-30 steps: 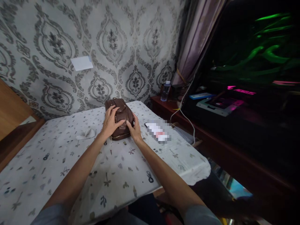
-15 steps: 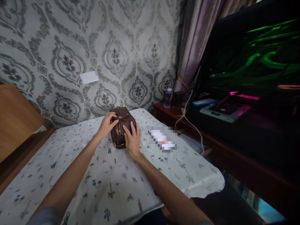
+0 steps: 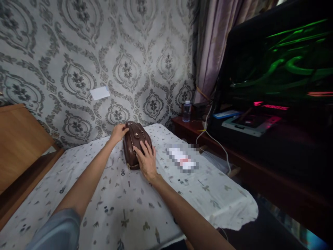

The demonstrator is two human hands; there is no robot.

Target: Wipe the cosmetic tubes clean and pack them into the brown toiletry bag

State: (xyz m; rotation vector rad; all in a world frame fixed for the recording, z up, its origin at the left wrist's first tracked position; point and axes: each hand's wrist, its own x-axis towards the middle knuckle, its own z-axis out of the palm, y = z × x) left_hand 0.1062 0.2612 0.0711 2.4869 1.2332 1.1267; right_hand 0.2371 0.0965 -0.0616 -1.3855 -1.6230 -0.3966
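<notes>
A small brown leather bag (image 3: 134, 140) with gold-coloured zips and a round metal stud lies on the patterned white cloth. At its far left edge, the fingers of my left hand (image 3: 118, 133) are closed on the leather; their tips are partly hidden. My right hand (image 3: 147, 161) rests on the bag's near right side, fingers spread and pressed against it.
A blurred-out phone-like object (image 3: 182, 159) lies right of the bag on the cloth (image 3: 135, 211). Beyond are a water bottle (image 3: 186, 111), a white cable (image 3: 217, 142) and a dark computer case (image 3: 281, 66). A wooden board (image 3: 26, 139) stands left.
My left hand has shifted from the strap on the bag's top to its far left edge, its fingers closing. The metal stud now shows. My right hand stays on the bag.
</notes>
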